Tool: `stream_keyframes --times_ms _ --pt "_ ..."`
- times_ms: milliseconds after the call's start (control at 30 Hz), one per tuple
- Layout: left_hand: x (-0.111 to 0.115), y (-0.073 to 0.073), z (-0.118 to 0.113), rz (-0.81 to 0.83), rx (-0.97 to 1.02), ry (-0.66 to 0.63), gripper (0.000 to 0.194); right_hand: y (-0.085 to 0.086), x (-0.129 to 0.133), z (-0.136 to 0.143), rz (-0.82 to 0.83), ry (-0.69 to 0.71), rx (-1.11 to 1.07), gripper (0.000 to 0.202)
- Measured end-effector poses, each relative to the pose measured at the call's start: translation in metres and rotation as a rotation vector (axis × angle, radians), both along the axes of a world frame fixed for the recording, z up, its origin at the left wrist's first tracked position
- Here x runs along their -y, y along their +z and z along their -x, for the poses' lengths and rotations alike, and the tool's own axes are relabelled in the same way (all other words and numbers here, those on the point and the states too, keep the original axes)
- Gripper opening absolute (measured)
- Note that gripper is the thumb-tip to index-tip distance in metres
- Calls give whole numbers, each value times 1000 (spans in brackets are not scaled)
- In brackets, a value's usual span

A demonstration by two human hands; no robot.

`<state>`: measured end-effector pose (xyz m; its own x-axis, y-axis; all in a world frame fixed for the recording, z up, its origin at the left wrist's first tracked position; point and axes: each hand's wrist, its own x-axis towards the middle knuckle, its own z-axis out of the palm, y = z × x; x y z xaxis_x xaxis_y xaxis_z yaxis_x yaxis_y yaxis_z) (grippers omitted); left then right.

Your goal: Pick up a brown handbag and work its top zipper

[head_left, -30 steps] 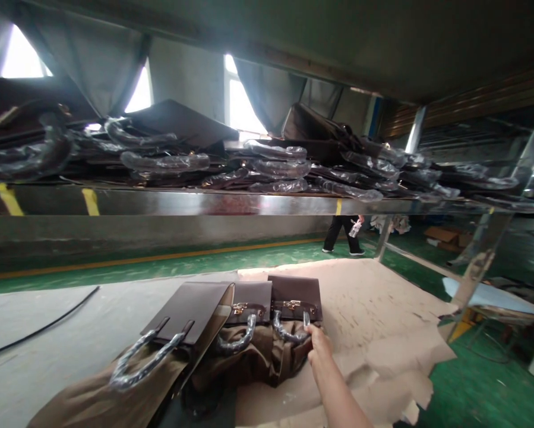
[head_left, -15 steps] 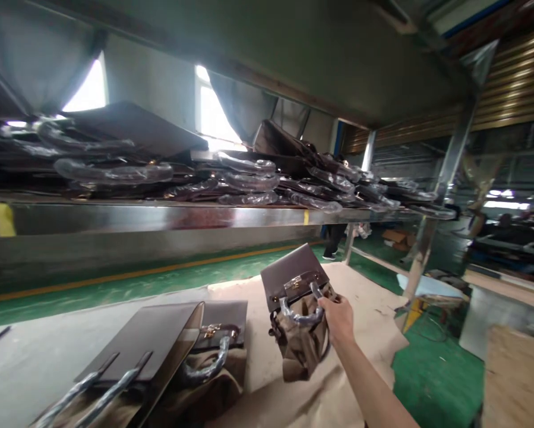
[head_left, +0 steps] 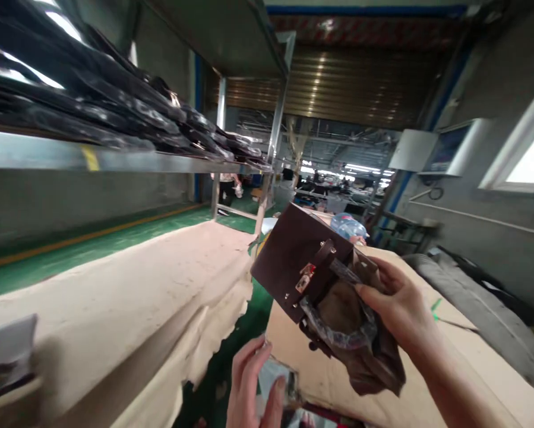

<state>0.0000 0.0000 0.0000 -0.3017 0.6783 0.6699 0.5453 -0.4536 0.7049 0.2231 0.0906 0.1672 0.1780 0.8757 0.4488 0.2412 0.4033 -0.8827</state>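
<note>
A dark brown handbag [head_left: 288,255] with a brass clasp and a plastic-wrapped handle hangs tilted in front of me. My right hand [head_left: 400,297] is closed on its upper right side, near one end of the wrapped handle. The lower body of the bag looks soft and slumps down. My left hand [head_left: 251,380] is raised below and left of the bag, apart from it. Its thumb and fingers are spread. Behind those fingers, a pale blue item [head_left: 271,375] lies at the near edge of a paper-covered table.
Left, a long paper-covered bench [head_left: 160,279] carries another bag [head_left: 6,356] at its near end. Above it, a metal shelf [head_left: 128,159] holds plastic-wrapped pieces. Green floor [head_left: 224,351] shows between bench and table. A grey roll [head_left: 480,309] lies at right. A person [head_left: 227,189] stands far back.
My view has swung right, away from the bench with the bags. My right hand has carried the handbag off the bench toward the table on the right. My left hand has come into view.
</note>
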Motion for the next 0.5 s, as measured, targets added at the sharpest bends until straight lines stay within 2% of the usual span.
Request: stream_keyframes --times_ms 67,133,200,267,300,367,500 --pt "-20 17 -25 -35 -5 -179 41 -23 24 -27 -14 -235 199 66" --pt "-38 26 -51 -42 -22 -321 43 -59 39 -42 25 -379 360 65" --pt "-54 25 -76 2 -17 -372 45 -95 45 -50 81 -351 378 60" --pt "-68 20 -96 68 24 -374 45 -118 46 -54 108 -348 359 59" --pt "-74 18 -104 99 55 -384 45 -122 45 -56 127 -345 338 61" --pt "-86 18 -115 145 111 -426 43 -120 46 -61 165 -300 290 67" --pt "-103 31 -128 157 186 -420 45 -108 51 -72 133 -54 129 68"
